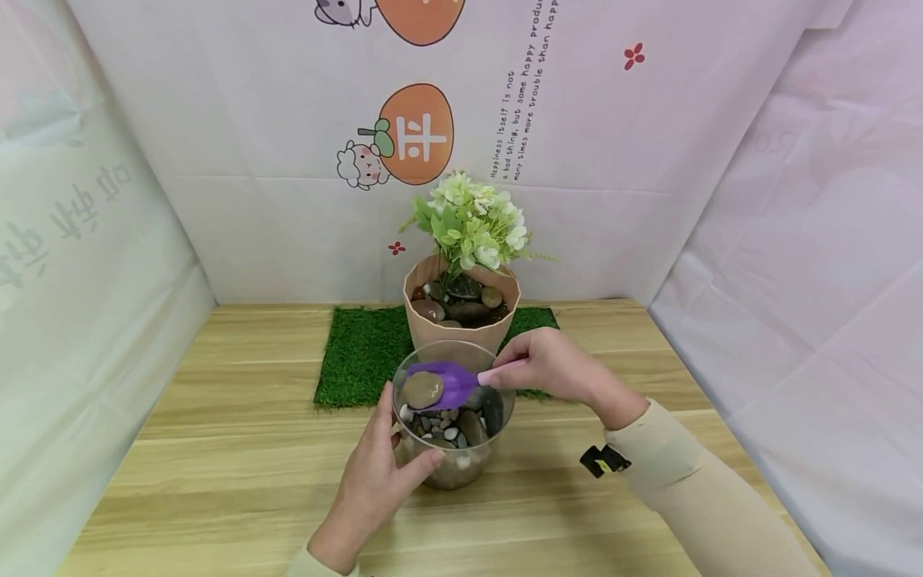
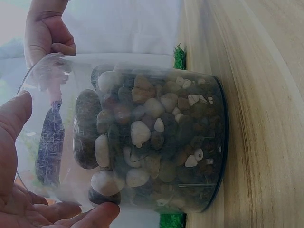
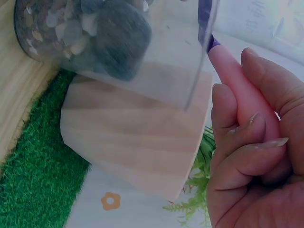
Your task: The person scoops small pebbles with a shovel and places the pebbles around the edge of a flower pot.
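Note:
My right hand (image 1: 551,367) grips the pink handle of a small purple garden shovel (image 1: 457,386). The shovel's blade lies inside the mouth of a clear bucket (image 1: 461,468), with a large brown stone (image 1: 422,390) on it. Around the bucket's near left side, my left hand (image 1: 378,469) holds on, thumb at the rim. Pebbles and larger stones (image 2: 140,133) fill the lower part of the bucket in the left wrist view. Seen from the right wrist, curled fingers (image 3: 247,166) wrap the pink handle (image 3: 242,88).
Behind the bucket stands a pink flowerpot (image 1: 461,324) holding stones and a plant with pale green and white flowers (image 1: 479,220). A green turf mat (image 1: 360,353) lies under it on the wooden table (image 1: 238,449). White printed cloth (image 1: 274,224) hangs around the back and sides.

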`<action>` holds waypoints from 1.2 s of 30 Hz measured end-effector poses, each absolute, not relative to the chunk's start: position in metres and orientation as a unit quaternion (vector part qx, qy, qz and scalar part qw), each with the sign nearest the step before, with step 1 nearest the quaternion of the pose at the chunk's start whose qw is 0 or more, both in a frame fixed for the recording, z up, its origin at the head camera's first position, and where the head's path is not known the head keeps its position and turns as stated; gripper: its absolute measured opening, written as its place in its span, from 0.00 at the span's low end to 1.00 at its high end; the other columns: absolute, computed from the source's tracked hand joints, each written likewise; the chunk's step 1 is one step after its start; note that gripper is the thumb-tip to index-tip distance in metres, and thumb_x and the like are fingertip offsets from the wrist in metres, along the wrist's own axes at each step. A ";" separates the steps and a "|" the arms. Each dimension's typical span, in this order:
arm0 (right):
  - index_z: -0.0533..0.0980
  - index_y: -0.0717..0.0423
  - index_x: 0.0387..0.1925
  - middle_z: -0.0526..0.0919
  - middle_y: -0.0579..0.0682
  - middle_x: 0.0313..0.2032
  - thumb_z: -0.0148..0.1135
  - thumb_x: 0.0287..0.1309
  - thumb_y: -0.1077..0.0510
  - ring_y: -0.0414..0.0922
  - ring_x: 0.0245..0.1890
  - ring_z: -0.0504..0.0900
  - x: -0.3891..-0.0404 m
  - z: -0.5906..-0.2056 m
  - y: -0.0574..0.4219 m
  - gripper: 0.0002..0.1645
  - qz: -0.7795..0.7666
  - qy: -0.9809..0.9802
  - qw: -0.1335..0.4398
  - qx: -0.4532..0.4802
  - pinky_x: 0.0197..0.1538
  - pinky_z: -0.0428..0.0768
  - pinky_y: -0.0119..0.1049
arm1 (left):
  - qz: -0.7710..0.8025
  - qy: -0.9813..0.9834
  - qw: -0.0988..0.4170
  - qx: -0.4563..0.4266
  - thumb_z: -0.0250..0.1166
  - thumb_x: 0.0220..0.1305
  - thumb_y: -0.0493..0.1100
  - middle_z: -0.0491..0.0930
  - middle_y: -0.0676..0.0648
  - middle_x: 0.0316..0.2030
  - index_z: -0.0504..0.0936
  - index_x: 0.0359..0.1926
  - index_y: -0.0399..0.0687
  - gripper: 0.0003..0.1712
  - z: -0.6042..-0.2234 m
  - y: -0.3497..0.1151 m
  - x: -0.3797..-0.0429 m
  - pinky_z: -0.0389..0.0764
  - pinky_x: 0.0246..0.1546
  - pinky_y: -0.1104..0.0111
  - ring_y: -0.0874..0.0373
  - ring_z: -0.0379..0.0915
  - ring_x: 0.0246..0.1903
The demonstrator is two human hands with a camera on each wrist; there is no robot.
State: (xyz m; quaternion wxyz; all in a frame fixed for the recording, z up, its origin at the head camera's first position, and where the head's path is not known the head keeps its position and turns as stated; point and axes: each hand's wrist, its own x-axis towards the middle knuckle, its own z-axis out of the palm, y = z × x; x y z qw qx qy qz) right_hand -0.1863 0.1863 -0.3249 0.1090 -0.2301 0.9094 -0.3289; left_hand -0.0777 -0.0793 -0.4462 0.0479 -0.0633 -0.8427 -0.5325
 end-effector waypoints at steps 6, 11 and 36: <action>0.91 0.37 0.32 0.88 0.39 0.29 0.78 0.55 0.37 0.41 0.27 0.78 -0.192 -0.317 0.193 0.12 -0.332 0.911 0.099 -0.222 0.32 0.82 0.36 | -0.532 -0.843 0.045 -0.058 0.76 0.61 0.61 0.50 0.35 0.81 0.40 0.85 0.45 0.69 -0.446 -0.079 -0.077 0.79 0.68 0.49 0.38 0.63 0.74; 0.91 0.39 0.33 0.89 0.40 0.28 0.77 0.57 0.39 0.42 0.27 0.79 -0.196 -0.309 0.200 0.11 -0.337 0.912 0.094 -0.213 0.34 0.82 0.37 | -0.530 -0.845 0.047 -0.058 0.76 0.61 0.61 0.49 0.35 0.82 0.40 0.85 0.45 0.68 -0.446 -0.079 -0.077 0.79 0.67 0.50 0.38 0.63 0.74; 0.91 0.40 0.39 0.90 0.44 0.39 0.71 0.62 0.35 0.48 0.42 0.80 -0.246 -0.283 0.234 0.17 -0.290 0.941 0.075 -0.161 0.43 0.79 0.39 | -0.531 -0.844 0.045 -0.058 0.75 0.59 0.65 0.50 0.36 0.81 0.39 0.85 0.47 0.70 -0.448 -0.079 -0.078 0.78 0.68 0.53 0.40 0.62 0.75</action>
